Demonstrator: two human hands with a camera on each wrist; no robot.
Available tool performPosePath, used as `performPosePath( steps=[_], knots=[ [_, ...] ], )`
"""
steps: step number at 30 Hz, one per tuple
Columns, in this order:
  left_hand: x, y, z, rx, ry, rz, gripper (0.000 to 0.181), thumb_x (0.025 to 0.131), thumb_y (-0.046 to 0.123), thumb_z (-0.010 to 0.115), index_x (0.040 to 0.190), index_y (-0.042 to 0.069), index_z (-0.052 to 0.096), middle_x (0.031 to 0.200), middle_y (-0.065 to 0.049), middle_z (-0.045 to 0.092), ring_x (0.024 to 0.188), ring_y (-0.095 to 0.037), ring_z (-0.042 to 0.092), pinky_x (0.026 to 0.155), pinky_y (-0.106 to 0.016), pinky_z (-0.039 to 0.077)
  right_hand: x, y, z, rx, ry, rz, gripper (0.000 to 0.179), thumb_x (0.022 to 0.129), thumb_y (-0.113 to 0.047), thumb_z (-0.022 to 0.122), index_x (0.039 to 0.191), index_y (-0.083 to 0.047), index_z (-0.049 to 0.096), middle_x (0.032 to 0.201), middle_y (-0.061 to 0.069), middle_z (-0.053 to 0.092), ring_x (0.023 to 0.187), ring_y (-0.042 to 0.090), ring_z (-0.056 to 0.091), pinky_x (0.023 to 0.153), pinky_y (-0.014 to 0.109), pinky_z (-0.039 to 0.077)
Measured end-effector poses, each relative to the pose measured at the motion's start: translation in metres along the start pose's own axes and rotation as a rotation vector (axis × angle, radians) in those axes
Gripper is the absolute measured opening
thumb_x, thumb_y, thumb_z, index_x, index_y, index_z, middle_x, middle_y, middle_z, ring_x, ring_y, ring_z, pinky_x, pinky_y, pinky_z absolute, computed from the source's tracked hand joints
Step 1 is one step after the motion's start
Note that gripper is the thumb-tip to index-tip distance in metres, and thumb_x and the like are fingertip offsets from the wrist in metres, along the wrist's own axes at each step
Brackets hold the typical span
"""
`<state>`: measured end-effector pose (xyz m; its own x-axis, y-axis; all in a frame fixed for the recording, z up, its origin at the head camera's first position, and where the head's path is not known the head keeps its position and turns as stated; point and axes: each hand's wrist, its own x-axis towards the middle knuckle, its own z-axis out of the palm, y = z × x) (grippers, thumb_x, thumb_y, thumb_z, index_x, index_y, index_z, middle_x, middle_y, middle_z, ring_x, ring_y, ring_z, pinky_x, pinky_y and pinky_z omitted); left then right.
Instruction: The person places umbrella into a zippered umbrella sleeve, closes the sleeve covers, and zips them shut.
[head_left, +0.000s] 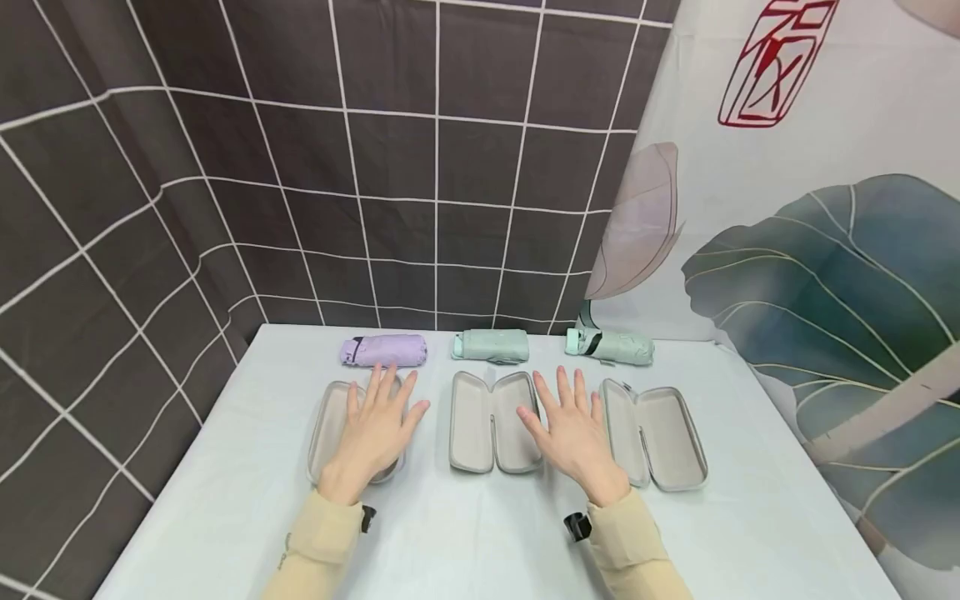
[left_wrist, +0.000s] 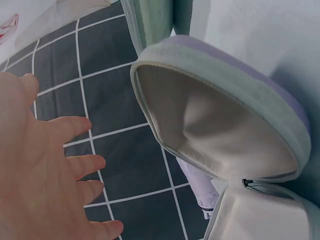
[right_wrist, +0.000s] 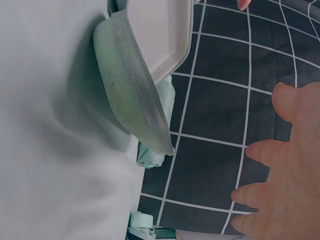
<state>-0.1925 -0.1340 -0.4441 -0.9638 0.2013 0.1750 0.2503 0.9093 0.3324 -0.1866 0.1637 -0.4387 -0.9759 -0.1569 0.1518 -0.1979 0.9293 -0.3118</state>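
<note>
My left hand (head_left: 375,433) spreads its fingers above the left zip case (head_left: 327,429), hiding much of it. My right hand (head_left: 573,437), fingers also spread, hovers between the middle case (head_left: 471,425) and the right case (head_left: 671,437). All three cases lie unzipped and unfolded, pale grey inside. Behind them is a row of folded compact umbrellas: purple (head_left: 386,350) on the left, green (head_left: 491,346) in the middle, patterned green (head_left: 618,347) on the right. Both palms hold nothing; in the wrist views the left hand (left_wrist: 45,165) and right hand (right_wrist: 285,165) are apart from the cases.
A white cloth covers the table (head_left: 465,533). Dark curtain with white grid lines (head_left: 390,158) hangs behind and to the left. A white curtain with a large leaf print (head_left: 840,292) hangs on the right. Black wrist straps show at both sleeves.
</note>
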Motion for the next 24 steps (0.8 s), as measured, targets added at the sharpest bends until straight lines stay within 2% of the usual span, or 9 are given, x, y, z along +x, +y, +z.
performPosePath(
  steps=[12,19,24],
  knots=[
    [0.001,-0.017,-0.004,-0.027,-0.039,-0.049,0.071,0.101,0.061,0.018,0.154,0.014,0.03,0.16,-0.018,0.015,0.147,-0.036,-0.003,0.109,-0.066,0.001,0.009,-0.01,-0.001,-0.007,-0.019,-0.062,0.067,0.1,-0.059,0.035,0.153,-0.018,0.033,0.158,0.021,0.018,0.146,0.042,0.003,0.109,0.065,0.008],
    [-0.004,-0.031,-0.009,-0.059,-0.021,-0.07,0.068,0.103,0.056,0.022,0.153,0.012,0.031,0.159,-0.022,0.014,0.147,-0.039,-0.003,0.111,-0.062,0.0,0.017,-0.022,0.001,0.004,-0.049,-0.116,0.067,0.1,-0.059,0.035,0.153,-0.018,0.033,0.158,0.021,0.019,0.146,0.04,0.002,0.11,0.064,0.01],
    [-0.008,-0.04,-0.012,-0.068,-0.021,-0.069,0.07,0.102,0.057,0.028,0.152,0.009,0.031,0.157,-0.025,0.019,0.146,-0.042,0.001,0.111,-0.061,0.0,0.023,-0.029,0.003,0.003,-0.06,-0.14,0.066,0.1,-0.059,0.036,0.154,-0.02,0.032,0.158,0.021,0.019,0.146,0.04,0.002,0.11,0.064,0.009]
  ],
)
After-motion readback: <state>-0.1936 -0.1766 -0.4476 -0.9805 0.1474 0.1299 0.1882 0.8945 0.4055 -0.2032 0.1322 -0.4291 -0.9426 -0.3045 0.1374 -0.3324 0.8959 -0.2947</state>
